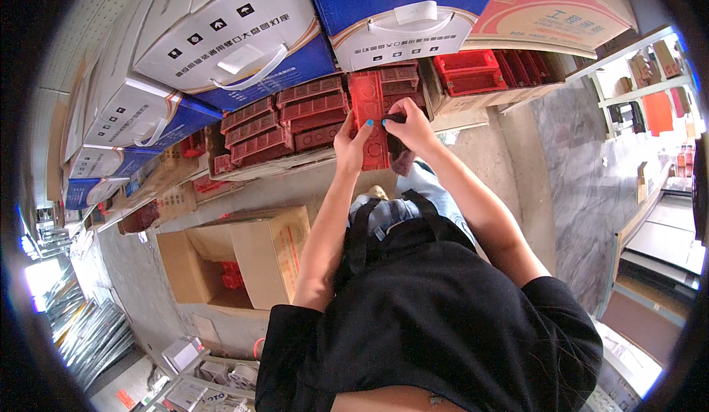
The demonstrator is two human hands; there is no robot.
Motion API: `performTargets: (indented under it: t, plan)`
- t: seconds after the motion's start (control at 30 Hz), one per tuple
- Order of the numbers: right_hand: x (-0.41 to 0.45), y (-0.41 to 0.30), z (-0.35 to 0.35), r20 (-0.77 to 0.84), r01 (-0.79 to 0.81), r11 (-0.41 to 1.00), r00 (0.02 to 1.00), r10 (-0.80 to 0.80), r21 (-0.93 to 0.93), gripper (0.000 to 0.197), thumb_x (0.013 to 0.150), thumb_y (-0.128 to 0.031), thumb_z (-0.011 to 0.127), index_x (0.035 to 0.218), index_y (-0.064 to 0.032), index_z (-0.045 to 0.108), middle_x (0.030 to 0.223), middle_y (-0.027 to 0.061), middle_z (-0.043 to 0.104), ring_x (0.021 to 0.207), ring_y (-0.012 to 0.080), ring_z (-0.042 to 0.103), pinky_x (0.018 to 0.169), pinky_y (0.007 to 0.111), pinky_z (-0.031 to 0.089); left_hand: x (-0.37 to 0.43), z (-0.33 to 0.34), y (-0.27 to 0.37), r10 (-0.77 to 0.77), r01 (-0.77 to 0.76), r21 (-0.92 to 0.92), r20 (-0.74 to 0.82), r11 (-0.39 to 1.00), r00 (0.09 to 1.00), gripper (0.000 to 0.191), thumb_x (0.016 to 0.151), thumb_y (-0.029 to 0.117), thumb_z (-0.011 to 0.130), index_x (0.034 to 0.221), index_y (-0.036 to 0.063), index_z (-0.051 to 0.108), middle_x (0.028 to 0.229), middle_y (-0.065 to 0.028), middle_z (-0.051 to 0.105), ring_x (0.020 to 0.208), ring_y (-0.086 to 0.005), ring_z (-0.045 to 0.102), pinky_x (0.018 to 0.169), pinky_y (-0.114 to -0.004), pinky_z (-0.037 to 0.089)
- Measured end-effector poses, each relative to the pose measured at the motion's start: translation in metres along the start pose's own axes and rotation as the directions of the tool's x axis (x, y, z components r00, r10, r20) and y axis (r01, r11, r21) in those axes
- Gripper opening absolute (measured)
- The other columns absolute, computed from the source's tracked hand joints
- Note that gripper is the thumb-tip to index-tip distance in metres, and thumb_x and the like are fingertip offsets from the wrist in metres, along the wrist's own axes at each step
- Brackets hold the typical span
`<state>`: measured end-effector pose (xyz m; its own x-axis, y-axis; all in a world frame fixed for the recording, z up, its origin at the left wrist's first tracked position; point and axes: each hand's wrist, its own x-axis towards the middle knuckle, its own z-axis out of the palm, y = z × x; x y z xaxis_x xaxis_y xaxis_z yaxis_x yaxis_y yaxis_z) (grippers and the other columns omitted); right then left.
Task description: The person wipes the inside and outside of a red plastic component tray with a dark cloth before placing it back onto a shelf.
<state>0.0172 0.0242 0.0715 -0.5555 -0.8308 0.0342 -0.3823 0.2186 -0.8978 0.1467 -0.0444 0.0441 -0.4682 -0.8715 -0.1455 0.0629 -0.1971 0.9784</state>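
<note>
My left hand (349, 143) grips a long red plastic electrical back box (366, 93) by its left edge, thumb on its face. The box is held lengthwise away from me, with round knockout marks along its surface. In my right hand (414, 128) is a dark cloth (402, 160), pinched against the right edge of the box and hanging below my fingers. Just beyond my hands, several dusty dark-red back boxes (313, 107) lie stacked in an open carton on the shelf. Part of that stack is hidden behind the held box.
Blue-and-white lamp-holder cartons (221, 41) stand above the shelf. To the right, another carton (471, 99) holds brighter red boxes (471, 68). An open cardboard box (266, 246) with red pieces inside sits on the floor at my left. Shelving (631, 96) stands far right.
</note>
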Motion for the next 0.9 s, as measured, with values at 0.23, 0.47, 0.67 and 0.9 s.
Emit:
performTargets:
  t: [0.23,0.47,0.67,0.9]
  plan:
    - [0.001,-0.007,-0.017,0.163,-0.204,0.818,0.977,0.137,0.537,0.021,0.073,-0.005,0.060,0.089,-0.0023,0.047,0.083,0.0035,0.052,0.078,0.0102,0.048,0.070,0.024,0.041,0.002,-0.002,0.001,-0.068,0.110,-0.354,0.131,0.929,0.989,0.052,0.080,0.013,0.057,0.124,-0.0064,0.038,0.107,-0.0102,0.055,0.092,-0.0139,0.053,0.079,-0.026,0.043]
    - [-0.005,-0.009,-0.012,0.028,0.047,0.981,0.998,-0.053,0.187,0.027,0.069,-0.012,0.062,0.088,-0.0007,0.047,0.082,0.0105,0.054,0.082,0.0217,0.053,0.078,0.030,0.041,-0.003,0.003,0.007,-0.023,0.036,-0.211,0.064,0.977,0.998,0.056,0.077,0.012,0.062,0.124,-0.0066,0.038,0.106,-0.0097,0.056,0.091,-0.0121,0.053,0.078,-0.026,0.044]
    - [-0.006,0.006,-0.012,-0.003,-0.001,0.998,1.000,0.001,0.056,0.029,0.069,-0.015,0.062,0.089,-0.0027,0.046,0.084,0.0143,0.056,0.083,0.0291,0.055,0.075,0.034,0.042,-0.014,0.013,0.033,0.034,-0.036,0.141,0.022,0.989,0.999,0.060,0.072,0.016,0.064,0.122,-0.0064,0.041,0.093,-0.0101,0.062,0.083,-0.0132,0.058,0.075,-0.026,0.046]
    - [0.001,0.024,-0.014,-0.044,0.003,0.999,0.999,-0.004,-0.035,0.030,0.068,-0.016,0.063,0.089,-0.0034,0.045,0.083,0.0137,0.056,0.081,0.0314,0.055,0.072,0.036,0.042,-0.007,-0.003,-0.003,0.110,-0.156,0.421,0.130,0.893,0.985,0.070,0.063,0.024,0.068,0.120,-0.0076,0.042,0.092,-0.0184,0.062,0.082,-0.0195,0.062,0.074,-0.029,0.046]
